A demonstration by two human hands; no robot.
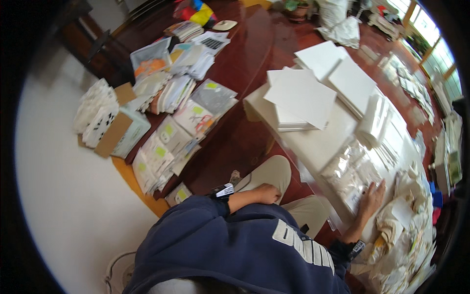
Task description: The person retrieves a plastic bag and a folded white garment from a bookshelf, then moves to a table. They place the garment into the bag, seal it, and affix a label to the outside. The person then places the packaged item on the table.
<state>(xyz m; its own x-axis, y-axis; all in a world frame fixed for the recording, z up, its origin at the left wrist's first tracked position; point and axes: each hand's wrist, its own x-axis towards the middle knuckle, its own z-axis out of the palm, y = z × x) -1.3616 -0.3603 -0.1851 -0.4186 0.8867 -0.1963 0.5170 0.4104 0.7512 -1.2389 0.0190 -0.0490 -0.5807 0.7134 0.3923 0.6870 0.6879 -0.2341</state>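
My left hand rests on my thigh with its fingers curled in, and nothing shows in it. On the right, my right hand lies with spread fingers at the edge of a clear plastic bag of pale contents on the white table. Just beyond the bag lies a roll of clear plastic film. Stacks of white square boards sit farther back on the table, the top one turned askew. Crumpled pale cloth or paper is heaped to the right of my right hand.
To the left, a dark red surface holds flat plastic packets with green labels, paper stacks and a grey bin. An open cardboard box with spotted white material stands beside them. White sacks and a potted plant are at the back.
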